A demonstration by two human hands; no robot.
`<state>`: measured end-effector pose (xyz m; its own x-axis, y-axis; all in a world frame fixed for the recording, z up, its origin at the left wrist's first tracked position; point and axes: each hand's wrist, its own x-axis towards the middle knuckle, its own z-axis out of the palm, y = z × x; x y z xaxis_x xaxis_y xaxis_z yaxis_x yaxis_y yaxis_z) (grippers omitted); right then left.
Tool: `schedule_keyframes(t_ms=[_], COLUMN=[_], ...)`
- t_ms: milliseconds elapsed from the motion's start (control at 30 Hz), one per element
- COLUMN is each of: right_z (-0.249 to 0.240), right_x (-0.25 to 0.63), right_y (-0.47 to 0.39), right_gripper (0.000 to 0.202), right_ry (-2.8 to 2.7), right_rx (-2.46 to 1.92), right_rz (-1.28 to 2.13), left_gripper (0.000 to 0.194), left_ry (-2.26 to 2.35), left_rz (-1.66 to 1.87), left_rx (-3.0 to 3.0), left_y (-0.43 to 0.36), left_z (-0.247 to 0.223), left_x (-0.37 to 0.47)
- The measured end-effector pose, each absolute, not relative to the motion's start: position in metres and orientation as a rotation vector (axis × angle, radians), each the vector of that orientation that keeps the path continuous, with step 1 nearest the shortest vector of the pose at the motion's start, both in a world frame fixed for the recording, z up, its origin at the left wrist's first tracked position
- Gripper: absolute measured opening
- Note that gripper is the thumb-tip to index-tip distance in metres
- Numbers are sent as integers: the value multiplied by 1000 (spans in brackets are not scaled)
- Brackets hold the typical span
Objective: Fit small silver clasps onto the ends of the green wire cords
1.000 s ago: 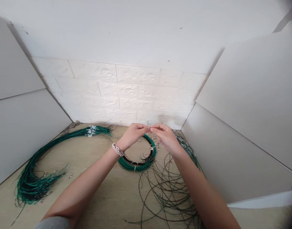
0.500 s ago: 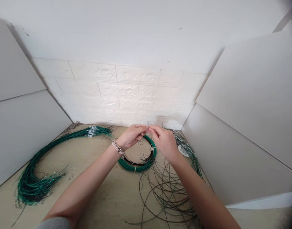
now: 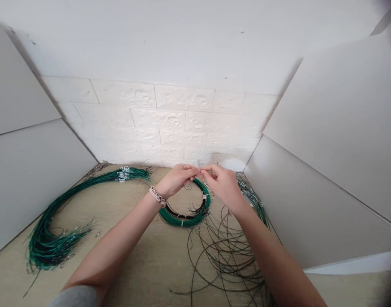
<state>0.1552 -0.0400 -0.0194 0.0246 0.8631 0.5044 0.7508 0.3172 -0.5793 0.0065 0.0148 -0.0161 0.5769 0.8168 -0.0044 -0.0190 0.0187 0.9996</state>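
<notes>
a grey sleeve (image 3: 76, 296) shows at the lower left, over the pale surface (image 3: 144, 268). loose dark strands (image 3: 227, 260) sprawl in wide loops at the near right, partly under the right forearm. the green bundle (image 3: 47, 238) curves along the left side, its near end frayed and its far part crossed by small white pieces (image 3: 123, 173). the green coil (image 3: 182, 222) lies flat in the middle, with darker strands inside its ring and pale ties around it, below and just nearer than the hands. the left hand (image 3: 178, 180), with bracelets (image 3: 157, 197) at its wrist, and the right hand (image 3: 223, 185) meet at the fingertips. each grip is pinched together; anything between them is too small to tell. another strand bundle (image 3: 254, 202) lies beyond the right wrist, beside the right panel (image 3: 310, 204). the white brick-patterned wall (image 3: 173, 119) stands behind.
</notes>
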Motion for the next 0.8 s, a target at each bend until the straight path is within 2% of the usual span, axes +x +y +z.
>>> schedule_keyframes(t_ms=[167,467,800], right_z=[-14,-7,-17], right_x=[155,158,162], right_y=[-40,-39,-32], right_gripper=[20,19,21], right_ry=[-1601,-1265,-1211], right_rx=[-1354,-1123,-953], right_rz=[365,1095,1337], left_gripper=[28,29,32], left_ry=[786,802,826], left_rz=[754,821,792], left_rx=[1534,1662,1708], left_y=[8,-3,-1], left_z=[-6,4,2], left_x=[5,2,2])
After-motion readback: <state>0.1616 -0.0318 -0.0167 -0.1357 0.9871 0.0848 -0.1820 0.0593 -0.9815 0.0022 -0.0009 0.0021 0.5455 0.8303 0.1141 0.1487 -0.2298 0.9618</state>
